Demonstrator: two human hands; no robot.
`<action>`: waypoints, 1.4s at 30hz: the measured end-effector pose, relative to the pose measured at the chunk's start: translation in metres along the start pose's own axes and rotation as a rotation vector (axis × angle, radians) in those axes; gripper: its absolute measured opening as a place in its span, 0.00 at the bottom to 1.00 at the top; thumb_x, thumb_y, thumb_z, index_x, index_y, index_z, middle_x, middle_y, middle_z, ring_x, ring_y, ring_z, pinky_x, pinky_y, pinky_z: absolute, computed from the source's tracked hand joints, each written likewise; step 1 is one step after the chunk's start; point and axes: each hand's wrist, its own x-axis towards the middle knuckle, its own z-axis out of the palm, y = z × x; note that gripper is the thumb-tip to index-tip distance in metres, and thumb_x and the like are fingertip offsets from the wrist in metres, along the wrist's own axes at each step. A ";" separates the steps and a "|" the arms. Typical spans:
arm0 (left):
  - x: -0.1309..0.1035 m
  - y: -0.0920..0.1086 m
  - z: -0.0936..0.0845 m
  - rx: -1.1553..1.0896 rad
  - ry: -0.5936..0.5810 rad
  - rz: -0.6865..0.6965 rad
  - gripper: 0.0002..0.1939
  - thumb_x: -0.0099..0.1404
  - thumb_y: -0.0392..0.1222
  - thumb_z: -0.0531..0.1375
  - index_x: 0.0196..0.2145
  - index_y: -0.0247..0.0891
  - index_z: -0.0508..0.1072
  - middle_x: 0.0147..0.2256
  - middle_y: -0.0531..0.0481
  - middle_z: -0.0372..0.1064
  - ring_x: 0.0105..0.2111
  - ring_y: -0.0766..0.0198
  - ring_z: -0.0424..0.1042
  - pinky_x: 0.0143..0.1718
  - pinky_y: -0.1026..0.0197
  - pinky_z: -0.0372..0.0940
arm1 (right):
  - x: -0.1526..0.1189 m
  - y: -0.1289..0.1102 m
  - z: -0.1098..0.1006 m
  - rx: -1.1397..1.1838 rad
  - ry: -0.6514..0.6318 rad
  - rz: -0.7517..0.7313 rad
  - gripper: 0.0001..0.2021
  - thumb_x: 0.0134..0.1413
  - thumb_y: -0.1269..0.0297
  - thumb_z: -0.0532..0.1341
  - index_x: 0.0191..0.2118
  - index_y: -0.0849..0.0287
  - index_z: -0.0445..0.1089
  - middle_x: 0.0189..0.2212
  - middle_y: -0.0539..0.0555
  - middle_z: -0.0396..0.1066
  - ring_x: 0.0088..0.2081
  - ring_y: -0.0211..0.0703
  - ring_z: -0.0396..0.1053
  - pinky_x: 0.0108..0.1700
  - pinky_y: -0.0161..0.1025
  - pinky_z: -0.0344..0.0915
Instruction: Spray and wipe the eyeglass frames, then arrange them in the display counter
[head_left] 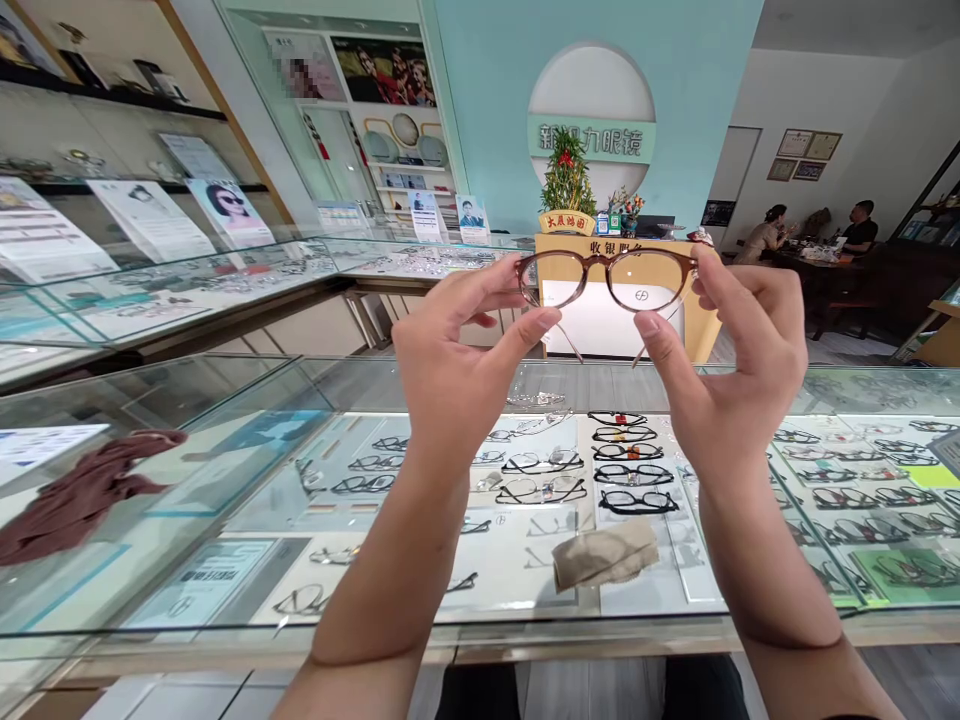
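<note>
A pair of eyeglasses (598, 260) with a brown rim and clear lenses is held up in front of me, above the glass counter. My left hand (469, 345) grips it at the left end, thumb below the lens and fingers behind the frame. At the right end my right hand (739, 355) pinches it the same way. Both thin temples angle down behind the lenses. Below, on the counter's glass top, lies a folded beige cloth (604, 556). A crumpled maroon cloth (86, 490) rests further left.
Rows of eyeglasses (634, 474) fill the glass display counter (525, 630) under my arms. Another glass counter (247, 275) runs along the left. Behind stands a wooden cashier desk (703, 335) with a plant (567, 175). Two people sit at a table (814, 258) at the far right.
</note>
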 end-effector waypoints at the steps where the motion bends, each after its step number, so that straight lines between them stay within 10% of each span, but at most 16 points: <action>1: 0.000 0.001 0.000 0.002 0.001 0.003 0.26 0.65 0.59 0.73 0.58 0.50 0.82 0.48 0.48 0.82 0.46 0.54 0.83 0.43 0.53 0.78 | 0.000 -0.001 -0.001 -0.002 0.000 -0.005 0.23 0.72 0.48 0.64 0.68 0.43 0.71 0.49 0.59 0.75 0.54 0.59 0.75 0.57 0.66 0.77; 24: 0.003 -0.003 -0.003 -0.017 0.057 0.049 0.24 0.63 0.62 0.74 0.54 0.56 0.82 0.46 0.53 0.83 0.44 0.52 0.83 0.43 0.44 0.79 | -0.001 0.005 0.003 0.104 -0.046 0.053 0.22 0.71 0.46 0.63 0.64 0.47 0.75 0.49 0.60 0.75 0.55 0.59 0.74 0.58 0.65 0.74; 42: 0.002 -0.006 -0.003 0.000 0.081 0.130 0.31 0.60 0.59 0.77 0.58 0.56 0.79 0.53 0.49 0.77 0.59 0.42 0.76 0.66 0.33 0.70 | -0.003 0.018 0.020 0.174 -0.210 0.185 0.18 0.69 0.53 0.63 0.61 0.48 0.76 0.50 0.57 0.78 0.47 0.51 0.76 0.51 0.53 0.75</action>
